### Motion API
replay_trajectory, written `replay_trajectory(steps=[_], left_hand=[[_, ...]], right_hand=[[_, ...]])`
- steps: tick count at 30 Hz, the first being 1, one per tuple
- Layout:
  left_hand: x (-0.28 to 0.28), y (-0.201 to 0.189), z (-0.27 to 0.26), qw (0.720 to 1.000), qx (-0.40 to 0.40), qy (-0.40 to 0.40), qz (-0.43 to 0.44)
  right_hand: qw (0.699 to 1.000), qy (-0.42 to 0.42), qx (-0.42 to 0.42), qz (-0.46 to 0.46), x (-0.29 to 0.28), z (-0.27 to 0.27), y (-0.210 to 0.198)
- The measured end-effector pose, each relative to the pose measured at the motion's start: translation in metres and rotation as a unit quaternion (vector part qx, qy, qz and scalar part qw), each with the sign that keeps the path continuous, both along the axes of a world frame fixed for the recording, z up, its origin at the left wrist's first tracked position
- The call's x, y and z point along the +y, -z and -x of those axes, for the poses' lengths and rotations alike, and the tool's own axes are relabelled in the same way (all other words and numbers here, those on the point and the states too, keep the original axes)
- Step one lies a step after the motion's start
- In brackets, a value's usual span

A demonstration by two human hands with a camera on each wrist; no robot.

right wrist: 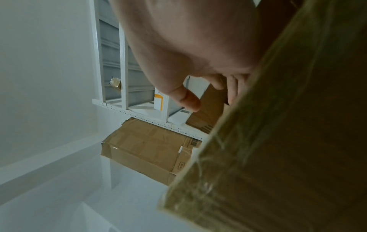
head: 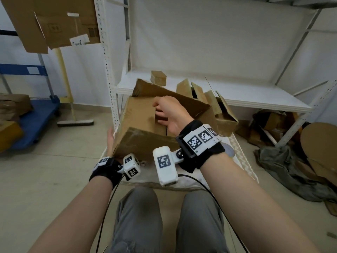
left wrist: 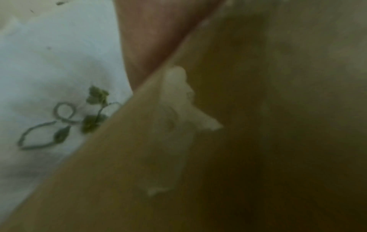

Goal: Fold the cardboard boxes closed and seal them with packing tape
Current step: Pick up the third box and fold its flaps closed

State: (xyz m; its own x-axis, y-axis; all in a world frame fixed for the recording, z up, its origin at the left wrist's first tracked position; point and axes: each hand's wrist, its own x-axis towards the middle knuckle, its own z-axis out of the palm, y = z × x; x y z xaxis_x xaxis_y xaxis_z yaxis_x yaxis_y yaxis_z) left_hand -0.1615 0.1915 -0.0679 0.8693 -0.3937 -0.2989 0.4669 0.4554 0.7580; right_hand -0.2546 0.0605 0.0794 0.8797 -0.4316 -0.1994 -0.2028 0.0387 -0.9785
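A large brown cardboard box (head: 138,114) sits tilted on a white cloth-covered surface (head: 182,179) in front of my knees, its top flaps standing open. My left hand (head: 110,141) lies flat against the box's left side. In the left wrist view its fingers (left wrist: 151,39) press on blurred cardboard (left wrist: 258,109). My right hand (head: 168,111) reaches into the open top, and its fingers hook over the edge of an inner flap (head: 160,125). In the right wrist view the thumb of the right hand (right wrist: 188,39) sticks out free beside a tape-streaked flap (right wrist: 288,141).
Behind the box a white metal shelf (head: 255,95) carries a small closed box (head: 158,77) and several open boxes (head: 224,114). A blue cart (head: 36,115) and a floor squeegee (head: 74,122) stand at left. Cardboard scraps and cloth (head: 291,161) are piled at right.
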Motion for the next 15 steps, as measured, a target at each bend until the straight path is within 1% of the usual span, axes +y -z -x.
replay_trajectory(steps=[1,3,4,6,8,11,13,15], left_hand=[[0.006,0.008,-0.005,1.0,0.015,-0.004,0.007],[0.011,0.008,-0.006,0.999,0.032,0.018,0.026],[0.012,0.004,-0.001,0.999,0.02,0.018,0.022],[0.013,0.0,0.003,0.998,-0.03,0.03,-0.037],[0.014,0.003,0.002,0.996,-0.045,0.043,-0.062],[0.017,0.003,-0.006,0.992,-0.066,0.041,-0.096],[0.022,0.007,-0.014,0.987,-0.079,0.055,-0.132],[0.025,0.013,-0.021,0.986,-0.074,0.059,-0.138]], right_hand=[[1.0,-0.008,0.001,0.0,-0.003,-0.002,0.001],[1.0,-0.026,0.001,0.002,-0.014,-0.003,0.002],[1.0,-0.03,-0.004,0.003,-0.022,-0.002,0.002],[0.999,-0.023,-0.029,0.001,-0.042,0.002,0.001],[0.997,0.014,-0.079,0.014,-0.066,0.009,0.0],[0.982,0.122,-0.133,0.05,-0.104,0.019,0.002],[0.975,0.181,-0.121,0.054,-0.133,0.024,0.011],[0.978,0.186,-0.085,0.025,-0.155,0.028,0.026]])
